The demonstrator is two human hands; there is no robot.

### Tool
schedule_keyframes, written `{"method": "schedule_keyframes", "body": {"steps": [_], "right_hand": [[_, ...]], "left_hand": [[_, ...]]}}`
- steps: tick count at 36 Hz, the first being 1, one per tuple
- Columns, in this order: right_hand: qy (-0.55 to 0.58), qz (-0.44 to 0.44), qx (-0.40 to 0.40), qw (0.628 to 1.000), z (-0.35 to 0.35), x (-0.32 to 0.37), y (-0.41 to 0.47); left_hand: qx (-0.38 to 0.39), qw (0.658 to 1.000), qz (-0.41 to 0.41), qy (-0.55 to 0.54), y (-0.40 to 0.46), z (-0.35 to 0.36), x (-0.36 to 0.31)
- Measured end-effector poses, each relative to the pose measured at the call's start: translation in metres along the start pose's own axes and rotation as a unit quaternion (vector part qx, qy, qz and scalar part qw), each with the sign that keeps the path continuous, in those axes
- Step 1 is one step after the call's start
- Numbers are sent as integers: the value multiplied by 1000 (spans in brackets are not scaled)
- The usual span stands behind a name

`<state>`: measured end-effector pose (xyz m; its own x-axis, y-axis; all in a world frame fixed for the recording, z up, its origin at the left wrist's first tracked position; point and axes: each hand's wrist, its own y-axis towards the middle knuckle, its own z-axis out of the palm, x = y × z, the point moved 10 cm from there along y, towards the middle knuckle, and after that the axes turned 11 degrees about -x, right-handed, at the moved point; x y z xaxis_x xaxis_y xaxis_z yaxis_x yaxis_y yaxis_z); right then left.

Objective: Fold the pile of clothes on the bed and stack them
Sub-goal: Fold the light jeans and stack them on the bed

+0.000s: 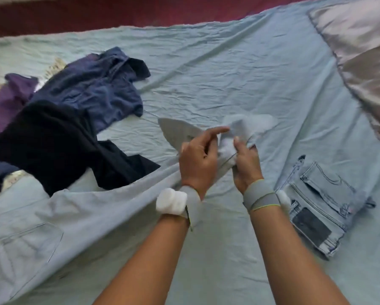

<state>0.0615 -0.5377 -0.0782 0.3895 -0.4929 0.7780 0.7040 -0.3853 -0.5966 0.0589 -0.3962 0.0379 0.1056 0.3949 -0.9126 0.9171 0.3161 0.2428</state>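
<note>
Progress, judged: early. Pale trousers point(52, 221) lie spread across the near bed point(206, 69), one leg running up to the hands. Folded jeans point(316, 208), near right, look like the one finished item. Left hand point(197, 164): fingers curled on a pale grey cloth point(239, 130) at mid-bed, forefinger extended. Right hand point(247, 166): close beside it, pinching the same cloth. Unfolded pile point(70, 113), left and farther: black, navy, purple, red garments. Pillow point(365, 53), far right.

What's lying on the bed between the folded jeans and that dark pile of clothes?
In the head view, both hands, left hand and right hand, gripping a pale garment between folded jeans and dark pile.
</note>
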Motion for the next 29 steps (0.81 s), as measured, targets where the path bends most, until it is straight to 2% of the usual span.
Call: {"method": "schedule_keyframes", "body": {"steps": [2,5,8,10,11,13,15,17,18,23,25,27,29], "right_hand": [[51,-21,0,998,-2,13,-2],[105,-11,-47,993,-31,3,17],[62,36,-121,990,-81,-36,41],[3,74,-125,989,-108,-63,50],[-28,93,-119,988,-118,-76,55],[-48,115,-119,985,-130,-87,59],[-49,106,-135,984,-138,-88,72],[-55,69,-143,986,-137,-80,86],[-51,51,-148,986,-136,-75,93],[-45,17,-182,982,-132,-60,123],[-76,-2,-179,981,-124,-52,135],[-121,-16,-164,979,-110,-42,142],[-126,-29,-148,981,-101,-25,150]], "left_hand": [[50,988,114,92,-12,19,-17],[150,965,158,146,-34,65,-3],[290,927,125,200,-68,115,44],[371,908,51,186,-97,138,86],[377,912,1,161,-107,143,105],[315,933,-96,144,-110,138,132],[192,949,-202,150,-102,127,160],[106,940,-280,161,-91,119,179],[99,937,-286,173,-84,123,182],[161,911,-275,262,-57,156,187],[179,905,-234,307,-46,170,178],[165,916,-191,312,-33,179,163],[114,945,-143,273,-17,187,138]]}}
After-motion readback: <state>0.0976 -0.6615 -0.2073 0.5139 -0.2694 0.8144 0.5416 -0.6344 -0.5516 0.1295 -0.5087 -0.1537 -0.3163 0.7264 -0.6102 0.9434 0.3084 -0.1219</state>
